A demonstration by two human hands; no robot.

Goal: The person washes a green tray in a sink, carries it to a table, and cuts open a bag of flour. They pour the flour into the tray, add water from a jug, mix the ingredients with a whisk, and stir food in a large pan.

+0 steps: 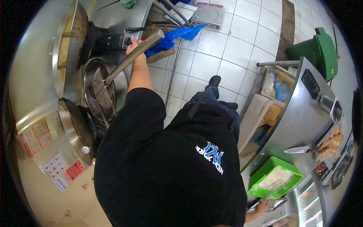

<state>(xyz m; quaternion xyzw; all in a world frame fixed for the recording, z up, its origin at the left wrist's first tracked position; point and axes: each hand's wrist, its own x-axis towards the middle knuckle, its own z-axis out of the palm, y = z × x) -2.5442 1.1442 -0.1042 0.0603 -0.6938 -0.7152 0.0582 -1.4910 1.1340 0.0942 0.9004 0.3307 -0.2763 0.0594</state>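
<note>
My left hand [137,50] reaches forward to the stove's control box [112,41], its fingers closed at the black knob [128,41]. A long-handled strainer [134,56] crosses in front of that hand; its basket end rests in the round metal pot [87,85]. At the lower right, my right hand [262,206] is closed around a thin metal utensil [275,188], which looks like tongs. The utensil's far end is in white powder [275,178] inside a green tray [261,174]. Part of the right forearm is hidden by my torso.
A large wok [58,49] and a second pan [73,130] stand along the left wall. Blue plastic [166,43] hangs by the stove's edge, near a scale [208,16] on the floor. On the right counter [302,121] lies a knife [297,150]. A green bin [317,53] stands beyond.
</note>
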